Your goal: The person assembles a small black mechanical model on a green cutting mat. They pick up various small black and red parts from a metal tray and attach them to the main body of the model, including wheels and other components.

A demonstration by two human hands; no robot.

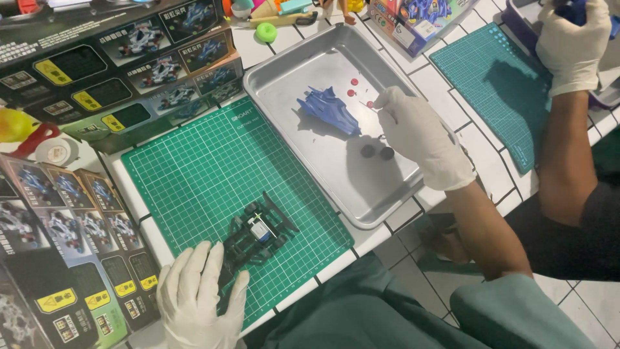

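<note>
Chassis [257,234] of the black toy car sat on the near green cutting mat [194,168], motor showing, no body shell and no wheels seen on it, so judged partly built. Its long axis ran diagonally, near-left to far-right; which end was the nose I couldn't tell. Left hand [201,298] lay flat at its near-left end, gloved fingers spread and touching it, not gripping. Blue body shell [328,110] lay loose in the metal tray [284,64] to the right, pointed end toward near-right. Right hand [416,132] hovered over the tray with fingers curled, pinching something thin; two black wheels [377,152] and small red parts [354,87] beside it. Shell and wheels looked left to fit. Another person's gloved hand [573,42] worked far right
</note>
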